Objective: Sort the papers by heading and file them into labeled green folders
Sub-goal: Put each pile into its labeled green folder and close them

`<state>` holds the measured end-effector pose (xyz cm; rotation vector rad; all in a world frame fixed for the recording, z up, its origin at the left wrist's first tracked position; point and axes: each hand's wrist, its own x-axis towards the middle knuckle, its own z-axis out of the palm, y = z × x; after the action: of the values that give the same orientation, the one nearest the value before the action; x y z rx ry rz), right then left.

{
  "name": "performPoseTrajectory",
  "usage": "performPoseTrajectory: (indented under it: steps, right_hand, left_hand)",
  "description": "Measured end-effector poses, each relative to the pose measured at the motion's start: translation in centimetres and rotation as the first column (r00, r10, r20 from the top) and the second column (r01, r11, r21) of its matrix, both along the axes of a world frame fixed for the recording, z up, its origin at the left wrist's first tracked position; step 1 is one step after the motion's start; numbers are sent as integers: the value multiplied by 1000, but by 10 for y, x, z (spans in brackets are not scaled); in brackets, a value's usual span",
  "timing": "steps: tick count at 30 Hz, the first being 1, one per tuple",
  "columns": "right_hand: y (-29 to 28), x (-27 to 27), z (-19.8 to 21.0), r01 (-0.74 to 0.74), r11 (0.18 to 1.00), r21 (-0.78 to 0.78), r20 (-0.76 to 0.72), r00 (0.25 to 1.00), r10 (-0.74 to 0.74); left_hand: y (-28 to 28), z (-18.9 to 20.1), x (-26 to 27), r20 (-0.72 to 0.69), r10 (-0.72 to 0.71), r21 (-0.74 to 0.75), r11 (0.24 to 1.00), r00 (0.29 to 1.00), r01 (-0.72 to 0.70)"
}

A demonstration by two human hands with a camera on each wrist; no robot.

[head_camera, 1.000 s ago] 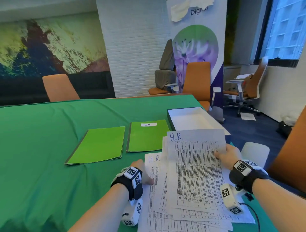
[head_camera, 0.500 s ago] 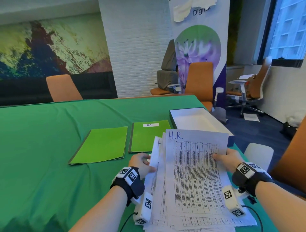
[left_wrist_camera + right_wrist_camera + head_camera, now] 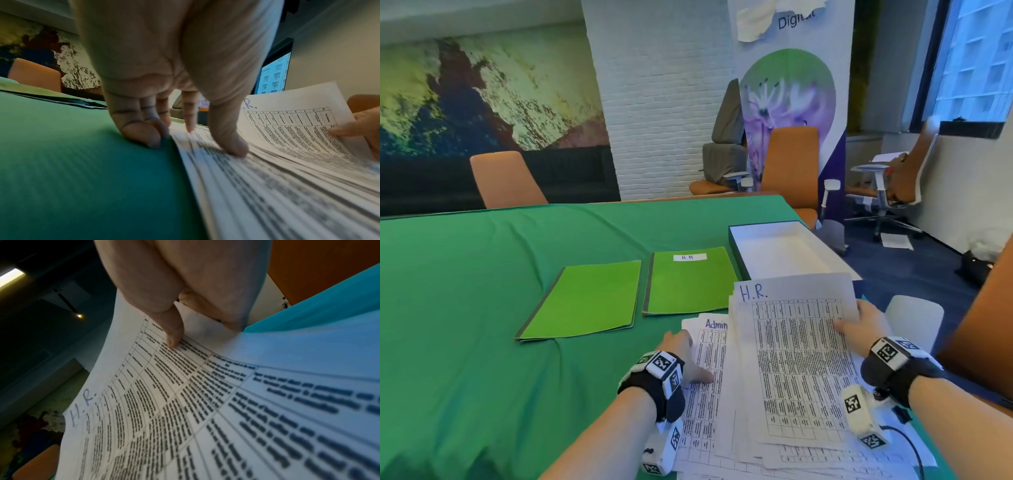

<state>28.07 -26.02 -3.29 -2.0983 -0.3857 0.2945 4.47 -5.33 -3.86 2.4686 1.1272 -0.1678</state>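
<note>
Sorting barely begun | my right hand (image 3: 861,323) pinches white printed H.R.-headed sheets (image 3: 796,359) | left hand (image 3: 683,354) presses Admin-headed sheet (image 3: 707,346) flat | 2 green card folders (image 3: 688,281) closed, nothing filed.

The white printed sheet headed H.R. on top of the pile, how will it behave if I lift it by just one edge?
The white printed sheet headed H.R. will probably flop: it already bows where the right hand pinches its edge. It looks light, so one hand should do. It may slide off the loose paper pile, which is fanned unevenly.
</note>
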Motion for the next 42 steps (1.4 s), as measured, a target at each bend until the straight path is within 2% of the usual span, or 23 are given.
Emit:
performPoseTrajectory:
  steps: [2, 5, 7, 9, 11, 12, 14, 16, 18, 21, 23, 25, 27, 28, 31, 33, 36, 38, 42]
  right_hand:
    - [-2, -1, 2, -22, 1000, -17, 20, 1000, 22]
    - [-3, -3, 4, -45, 997, 67, 7, 999, 44]
    - [-1, -7, 8, -84, 985, 148, -26, 996, 88]
    - [3, -13, 17, -137, 973, 188, -14, 990, 142]
    - [12, -23, 33, -177, 961, 214, 25, 984, 176]
    - [18, -28, 43, -200, 951, 234, 53, 980, 193]
    - [32, -41, 69, -244, 933, 266, 148, 966, 210]
    - [43, -58, 97, -275, 906, 322, 244, 948, 202]
    - [50, -78, 119, -303, 855, 420, 289, 938, 191]
    - [57, -100, 133, -297, 787, 541, 309, 940, 143]
    - [60, -106, 129, -270, 765, 585, 269, 954, 132]
    - [60, -109, 116, -242, 776, 582, 181, 969, 167]
    - [57, -111, 98, -235, 820, 521, 103, 972, 213]
    - [56, -110, 89, -237, 841, 487, 80, 971, 227]
    - [55, -103, 75, -235, 861, 451, 54, 970, 237]
    - [55, -99, 73, -249, 852, 462, 80, 968, 239]
    - [54, -98, 66, -320, 856, 407, 114, 947, 300]
    - [53, -96, 56, -354, 885, 303, 82, 935, 346]
    - [57, -83, 31, -357, 934, 20, 53, 933, 355]
  left_hand:
    - [0, 1, 1, -15, 9, 23, 1000, 1000, -9]
    - [4, 2, 2, -2, 13, 17, 1000, 1000, -13]
    - [6, 4, 3, 147, 54, -51, 998, 988, -47]
    - [4, 14, 4, 354, 120, -221, 974, 927, -42]
    - [0, 29, 9, 543, 187, -368, 929, 819, 32]
    - [-4, 40, 12, 617, 205, -390, 918, 760, 69]
    - [-12, 66, 17, 746, 214, -332, 940, 631, 73]
    - [-19, 91, 21, 849, 240, -270, 963, 470, -4]
    - [-25, 115, 21, 923, 191, -171, 981, 335, -88]
    - [-29, 132, 15, 980, 77, -53, 990, 183, -134]
    - [-28, 127, 11, 986, 96, -80, 990, 139, -120]
    - [-26, 112, 6, 972, 143, -124, 986, 184, -111]
    - [-24, 95, 2, 943, 209, -183, 976, 260, -120]
    - [-23, 89, 0, 929, 246, -219, 967, 276, -126]
    - [-19, 86, -4, 916, 312, -290, 949, 252, -124]
    - [-17, 87, -3, 916, 305, -290, 952, 261, -96]
    - [-14, 81, 2, 890, 261, -246, 965, 374, -90]
    - [-10, 73, 3, 852, 270, -247, 963, 449, -111]
    - [-2, 50, 2, 662, 261, -220, 964, 703, -150]
